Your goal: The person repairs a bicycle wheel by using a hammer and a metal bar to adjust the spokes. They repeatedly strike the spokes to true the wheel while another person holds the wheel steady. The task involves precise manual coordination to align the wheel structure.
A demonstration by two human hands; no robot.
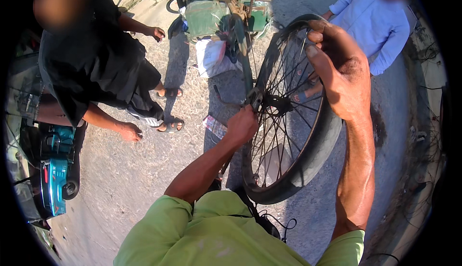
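A spoked wheel with a dark tyre (321, 153) stands tilted before me, apparently joined to a cart-like tricycle frame. My left hand (242, 125) is closed beside the hub (278, 104), around a grey metal piece that looks like a wrench (255, 97); most of it is hidden by the fingers. At the upper rim, my right hand (341, 68) has its fingers curled in, with thumb and fingertips pinching the wheel where the spokes meet the rim. Behind the hub a dark green frame tube (248, 76) runs away from me.
Beyond the wheel are a green cart body (204, 15) and a white sack (211, 58). One person in black (91, 59) stands at left, another in light blue (368, 18) at far right. A teal vehicle (57, 184) is at left; cables (421, 196) line the right edge.
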